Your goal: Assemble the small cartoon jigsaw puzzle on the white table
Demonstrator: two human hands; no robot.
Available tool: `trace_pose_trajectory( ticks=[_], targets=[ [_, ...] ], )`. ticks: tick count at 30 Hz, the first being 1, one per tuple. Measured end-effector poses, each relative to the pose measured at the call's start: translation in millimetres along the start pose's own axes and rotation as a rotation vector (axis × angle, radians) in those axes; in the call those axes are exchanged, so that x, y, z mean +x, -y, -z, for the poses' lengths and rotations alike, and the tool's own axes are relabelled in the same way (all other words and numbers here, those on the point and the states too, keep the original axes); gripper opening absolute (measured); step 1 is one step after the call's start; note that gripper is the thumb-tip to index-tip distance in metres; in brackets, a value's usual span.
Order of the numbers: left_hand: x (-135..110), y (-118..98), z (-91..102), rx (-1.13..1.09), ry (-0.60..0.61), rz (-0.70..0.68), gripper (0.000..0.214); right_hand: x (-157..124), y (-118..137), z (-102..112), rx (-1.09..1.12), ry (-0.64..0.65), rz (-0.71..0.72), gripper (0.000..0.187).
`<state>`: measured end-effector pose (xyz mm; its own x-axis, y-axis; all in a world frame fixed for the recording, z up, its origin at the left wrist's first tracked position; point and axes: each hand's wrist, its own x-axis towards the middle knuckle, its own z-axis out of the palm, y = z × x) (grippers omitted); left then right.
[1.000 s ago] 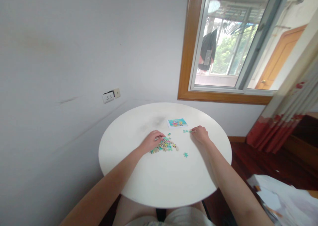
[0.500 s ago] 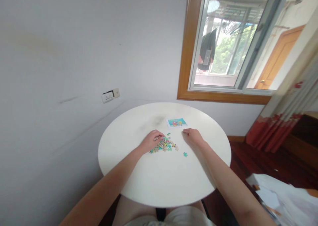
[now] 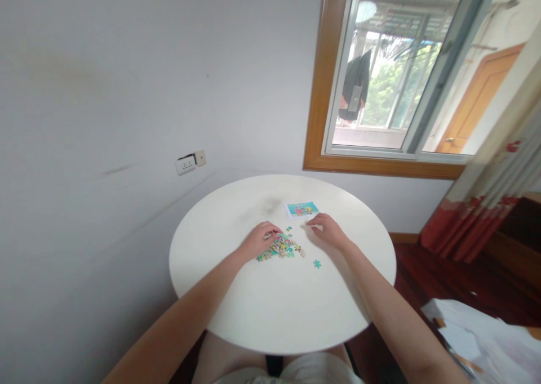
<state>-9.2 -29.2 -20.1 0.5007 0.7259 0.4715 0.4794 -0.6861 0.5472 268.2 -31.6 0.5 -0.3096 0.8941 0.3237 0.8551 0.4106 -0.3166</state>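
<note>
The jigsaw-piece pile [image 3: 282, 248] lies on the round white table [image 3: 270, 311]; the person's left hand [image 3: 257, 241] curls against its left edge, any pinch unverifiable. The right hand [image 3: 328, 231], fingers bent, is right of the pile, its grip likewise indeterminable. Beyond the pile lies a cartoon picture card [image 3: 301, 209].

A wood-framed window [image 3: 393, 91] sits beside a red-and-pale curtain [image 3: 492, 173], a wall socket [image 3: 185, 165] farther left.

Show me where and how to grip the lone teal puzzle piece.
The teal piece is likely best pinched across opposite edges, the right hand coming from above and the right: it lies flat, its outline jutting outward, with the pile to its left.
</note>
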Motion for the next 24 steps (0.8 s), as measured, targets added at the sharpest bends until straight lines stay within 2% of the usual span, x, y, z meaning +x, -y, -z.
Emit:
trace_pose_trajectory(
  ticks=[5,7,15,24],
  targets=[
    [0,-2,0.3,0.008,0.004,0.006,0.024,-6,14,-5,0.318,0.181,0.107,0.029],
    [0,-2,0.2,0.009,0.002,0.008,0.024,-7,15,-8,0.381,0.209,0.124,0.028],
    [0,-1,0.0,0.011,0.004,0.010,0.024,-4,13,-13,0.436,0.303,0.090,0.016],
    [0,-2,0.8,0.015,0.000,0.002,0.023,-6,16,-8,0.495,0.370,0.117,0.019]
  ],
)
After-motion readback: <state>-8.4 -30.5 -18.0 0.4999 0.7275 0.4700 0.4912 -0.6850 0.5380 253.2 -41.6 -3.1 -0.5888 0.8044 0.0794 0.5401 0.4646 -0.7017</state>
